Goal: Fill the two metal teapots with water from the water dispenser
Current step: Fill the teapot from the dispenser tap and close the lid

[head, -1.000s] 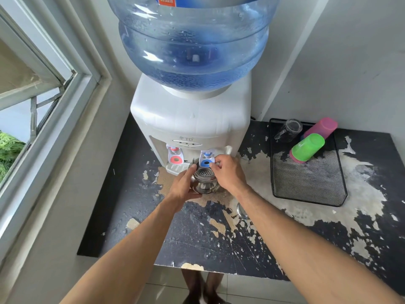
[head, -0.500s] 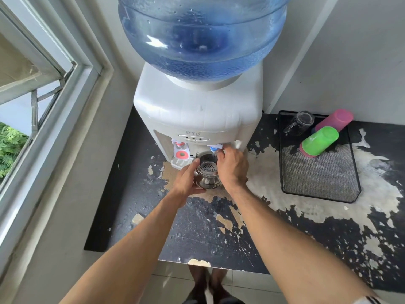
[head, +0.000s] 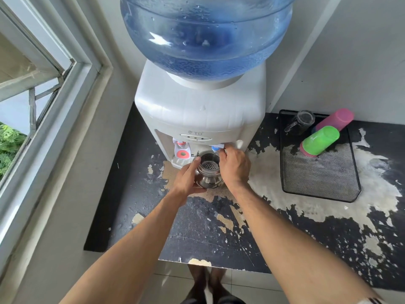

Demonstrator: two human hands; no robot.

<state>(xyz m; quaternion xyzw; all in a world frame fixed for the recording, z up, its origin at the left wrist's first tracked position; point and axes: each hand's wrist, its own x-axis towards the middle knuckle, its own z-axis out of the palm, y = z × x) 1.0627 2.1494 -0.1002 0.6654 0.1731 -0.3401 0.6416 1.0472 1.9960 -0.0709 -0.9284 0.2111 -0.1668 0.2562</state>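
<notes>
A white water dispenser [head: 199, 113] with a big blue bottle [head: 206, 34] stands at the back of the worn black table [head: 219, 233]. A shiny metal teapot [head: 208, 172], lid off with its perforated strainer showing, sits under the blue tap [head: 215, 147]. My left hand [head: 188, 178] grips the teapot's left side. My right hand [head: 235, 166] rests against the pot's right side with its fingers on the blue tap lever. A red tap [head: 182, 150] is to the left. A second teapot is not in sight.
A black mesh tray [head: 322, 178] at the right holds a green cup [head: 320, 140], a pink cup [head: 335, 119] and a dark glass mug [head: 301, 121]. A window frame [head: 50, 102] runs along the left. Bare feet show below the table's front edge.
The camera has moved closer and tilted down a little. Both hands stay at the teapot and blue tap; the pot sits slightly further under the tap.
</notes>
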